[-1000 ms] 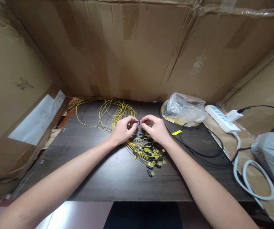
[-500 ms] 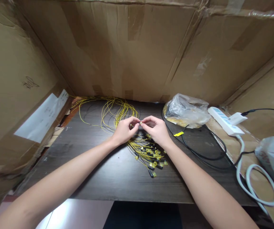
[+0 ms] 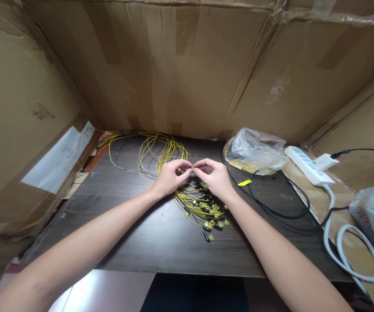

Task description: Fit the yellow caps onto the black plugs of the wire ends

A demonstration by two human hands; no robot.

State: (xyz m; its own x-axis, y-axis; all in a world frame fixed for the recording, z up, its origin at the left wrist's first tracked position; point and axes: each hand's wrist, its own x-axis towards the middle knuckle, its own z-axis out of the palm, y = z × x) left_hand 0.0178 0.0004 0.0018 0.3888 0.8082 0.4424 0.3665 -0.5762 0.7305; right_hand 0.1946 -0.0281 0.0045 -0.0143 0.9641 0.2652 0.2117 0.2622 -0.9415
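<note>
Nearest, across the dark table (image 3: 141, 249), a sheen of light on the grain. Just beyond, right of the middle, a loose heap of black connectors (image 3: 205, 234) with yellow caps (image 3: 209, 224), partly under the right wrist. Judging by this heap, much left lying and only one piece in work; not sorted into visible groups, so impossible to tell finished from waiting.

At the right edge, a pale bag (image 3: 373, 216), cut off by the frame.

Farther in, at the middle, the left hand (image 3: 170, 177) and the right hand (image 3: 214, 177), pinching one small part (image 3: 192, 167) from either side between thumb and forefinger, just beyond the heap. Probably mid-step there. Mostly covered by fingertips and too tiny to make out: capped or uncapped, unclear.

Beyond, looping toward the far left, thin yellow cables (image 3: 164, 161), too tangled to trace singly, with far ends lost in the corner. At far right, a crumpled clear bag (image 3: 256, 149), with yellowish contents blurred by the film. Farthest, a taped cardboard wall (image 3: 141, 65).
</note>
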